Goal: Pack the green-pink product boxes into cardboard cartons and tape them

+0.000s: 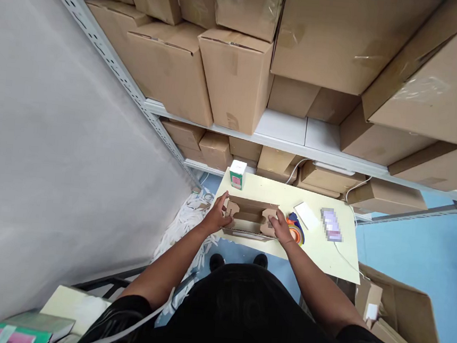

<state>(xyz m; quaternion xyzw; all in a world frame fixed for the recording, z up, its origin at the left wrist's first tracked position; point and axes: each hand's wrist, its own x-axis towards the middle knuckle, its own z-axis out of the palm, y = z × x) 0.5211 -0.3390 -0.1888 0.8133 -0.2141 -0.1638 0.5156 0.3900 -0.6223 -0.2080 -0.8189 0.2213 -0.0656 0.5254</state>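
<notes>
One open-topped cardboard box [250,212] sits at the table's [317,252] near edge, left of centre, opening upward, long axis running left to right. Its two end flaps [268,221] angle inward. The left hand [219,215] and right hand [280,227], both half-curled, grip opposite ends, thumbs against the flaps. Beyond are one green-and-white carton [236,175], far left, and, rightward, one tape dispenser [296,229], one white slab [307,216] and one blurred-out purplish rectangle [331,225].

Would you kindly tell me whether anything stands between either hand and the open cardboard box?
Nothing visible does: the left hand and right hand touch opposite ends of the open cardboard box. The tape dispenser lies beside the right hand.
</notes>
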